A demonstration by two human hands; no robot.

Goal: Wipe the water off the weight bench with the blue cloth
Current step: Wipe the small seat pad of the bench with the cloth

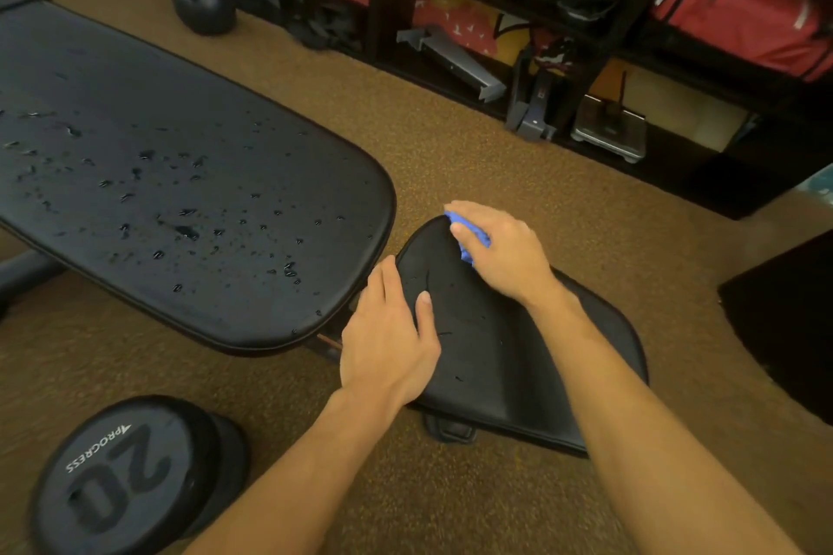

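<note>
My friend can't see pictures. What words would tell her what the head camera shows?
A person's right hand holds a blue cloth against the far end of a bench's small seat pad, while the left hand rests flat on it. The long back pad beside it is speckled with water drops.

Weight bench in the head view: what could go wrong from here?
1. The blue cloth is bunched small under the right hand, so strokes may smear or skip drops on the seat pad.
2. The long back pad is covered in droplets; the small cloth may soak through before that is done.
</note>
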